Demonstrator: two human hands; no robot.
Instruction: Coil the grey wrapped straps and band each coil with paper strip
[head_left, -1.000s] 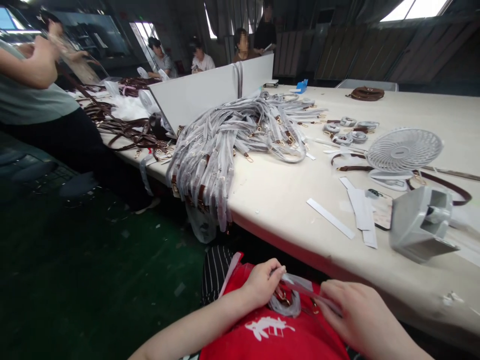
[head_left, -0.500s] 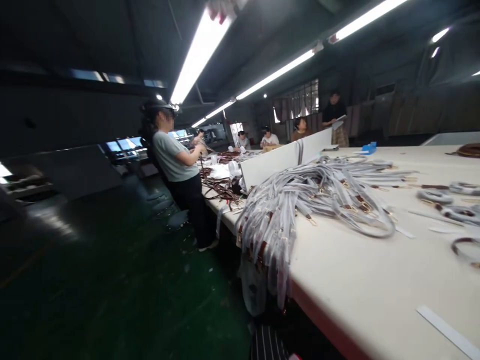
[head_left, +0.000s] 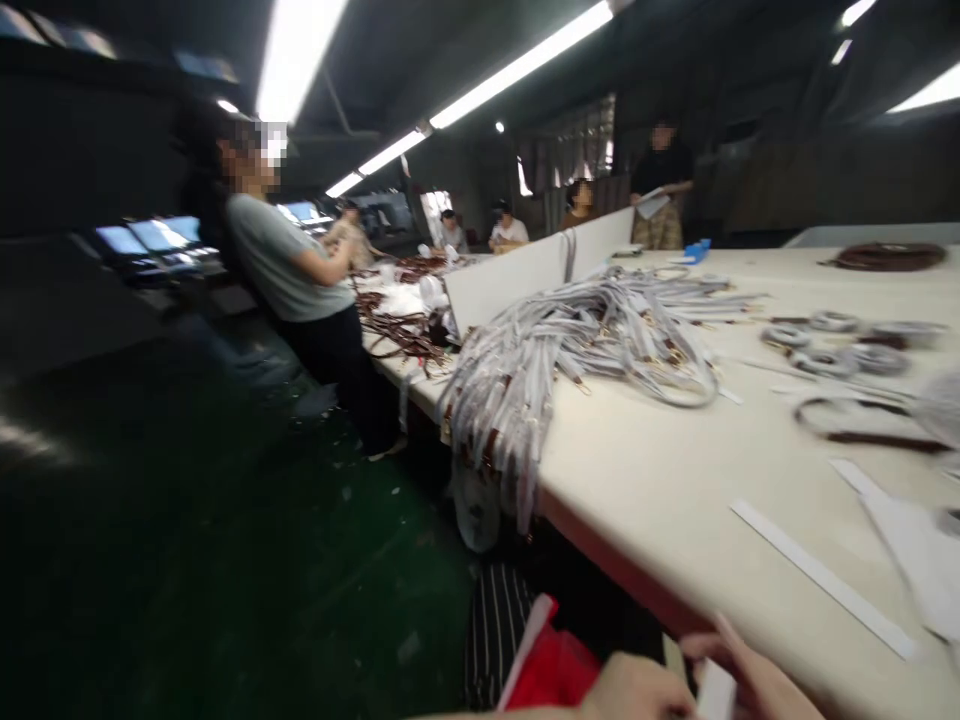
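At the bottom edge, partly cut off, are my left hand (head_left: 637,688) and my right hand (head_left: 754,675), close together by the table's near edge. A small white strip-like piece (head_left: 718,690) lies against the fingers of my right hand. My left hand is curled, its fingertips near a thin yellowish piece (head_left: 673,655); blur hides what it grips. Red cloth (head_left: 551,665) and black striped cloth (head_left: 495,625) show beside my left arm. On the table, a long white strip (head_left: 825,580) lies closest to my right hand.
Grey-wrapped straps with metal clasps (head_left: 540,350) pile over the edge of the white table (head_left: 637,470). Coiled straps (head_left: 840,340) and a brown coil (head_left: 889,257) lie right. A white divider board (head_left: 525,270) stands behind. A co-worker (head_left: 292,260) stands left; others are farther back.
The view has swung right and down, so the scene has shifted left and up. Both my hands, the small white piece and the red cloth have come into view at the bottom.
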